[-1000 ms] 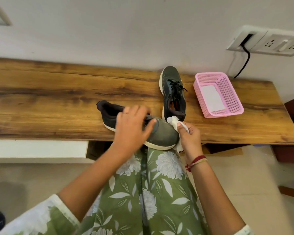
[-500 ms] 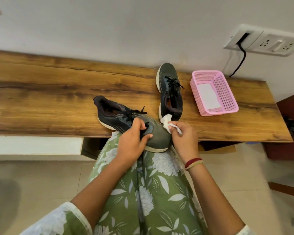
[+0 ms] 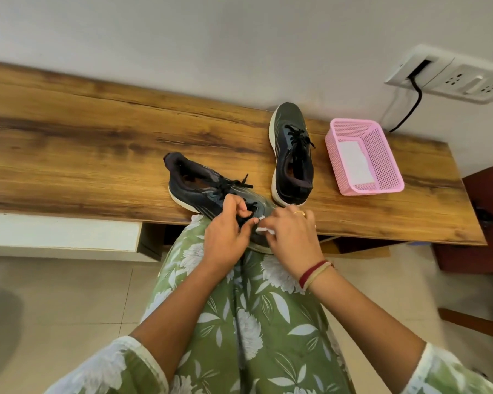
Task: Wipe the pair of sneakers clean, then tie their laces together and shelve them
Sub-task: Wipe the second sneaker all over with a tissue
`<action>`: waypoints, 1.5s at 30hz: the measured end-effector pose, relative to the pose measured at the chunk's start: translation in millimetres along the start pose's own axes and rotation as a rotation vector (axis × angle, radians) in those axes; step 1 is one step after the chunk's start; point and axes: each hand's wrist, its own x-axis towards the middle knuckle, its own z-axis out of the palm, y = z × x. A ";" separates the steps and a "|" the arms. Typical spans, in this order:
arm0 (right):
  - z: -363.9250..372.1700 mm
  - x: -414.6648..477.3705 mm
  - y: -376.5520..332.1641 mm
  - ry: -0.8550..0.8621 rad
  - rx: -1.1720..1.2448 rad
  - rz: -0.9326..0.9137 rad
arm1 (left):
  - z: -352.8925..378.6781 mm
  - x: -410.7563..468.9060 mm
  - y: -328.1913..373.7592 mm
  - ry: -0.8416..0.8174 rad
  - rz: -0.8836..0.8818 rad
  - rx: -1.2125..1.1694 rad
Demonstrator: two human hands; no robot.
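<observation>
While left fingers (image 3: 231,205) grip near sneaker (image 3: 199,189), right fingers (image 3: 269,223) pinch wipe (image 3: 264,230), pink basket (image 3: 382,155) beyond.

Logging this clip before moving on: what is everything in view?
dark grey lace-up sneakers: two; near sneaker on the table's front edge, toe overhanging; far sneaker to its right, toe toward wall
white wipe: one, at near sneaker's toe
brown wooden table: one, along the wall
pink perforated plastic basket: one, table's right end
white sheet: one, inside basket
white wall socket panel: one, upper right; black cable plugged in
green floral garment: one, over lap
left grip: bare hand, holds near sneaker's front
right grip: bare hand, pinches wipe
</observation>
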 end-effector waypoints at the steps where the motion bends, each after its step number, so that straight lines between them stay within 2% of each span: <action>1: -0.4 1.3 3.1 0.011 -0.007 0.004 | 0.5 0.5 -0.4 0.002 -0.011 -0.017; 4: -4.5 15.6 16.5 0.044 0.007 0.126 | 1.8 1.1 -2.4 -0.007 -0.029 -0.041; 8: 7.2 2.0 5.8 0.033 0.163 0.041 | 2.0 0.5 -3.9 -0.004 -0.017 -0.062; 13: 3.7 19.2 14.4 0.224 0.257 0.204 | 2.7 0.7 -0.2 0.007 -0.001 -0.016; 17: 9.1 4.8 2.1 0.136 0.244 0.013 | 3.1 0.1 -1.2 -0.006 -0.009 -0.038; 21: 1.1 26.9 17.9 0.161 0.212 0.170 | 3.8 0.6 -2.9 -0.008 -0.005 -0.041; 24: 8.9 18.0 4.8 0.106 0.344 0.069 | 4.9 -0.6 -5.3 0.000 0.003 -0.020; 26: 10.4 15.2 4.9 0.066 0.332 0.003 | 5.2 -0.3 -6.5 -0.001 -0.007 -0.018; 29: 1.9 33.9 18.6 0.145 0.215 0.111 | 6.6 0.5 -8.0 -0.008 -0.006 -0.020; 32: 7.2 28.9 9.0 0.052 0.342 0.063 | 6.5 -0.4 -8.4 0.007 0.010 -0.016; 34: 7.5 26.1 9.2 -0.002 0.312 0.002 | 6.4 0.6 -8.7 0.015 0.005 -0.010; 36: 1.0 35.6 19.6 0.059 0.194 0.028 | 7.9 1.6 -10.0 -0.004 0.003 -0.015; 38: -2.1 42.1 23.4 0.087 0.206 0.062 | 8.8 0.7 -10.5 -0.012 0.006 -0.031; 42: 1.6 33.5 15.2 -0.098 0.335 -0.041 | 8.6 0.7 -10.7 0.010 0.005 -0.027; 45: -3.9 43.2 27.1 -0.013 0.274 0.043 | 10.2 1.8 -11.4 -0.005 0.008 -0.031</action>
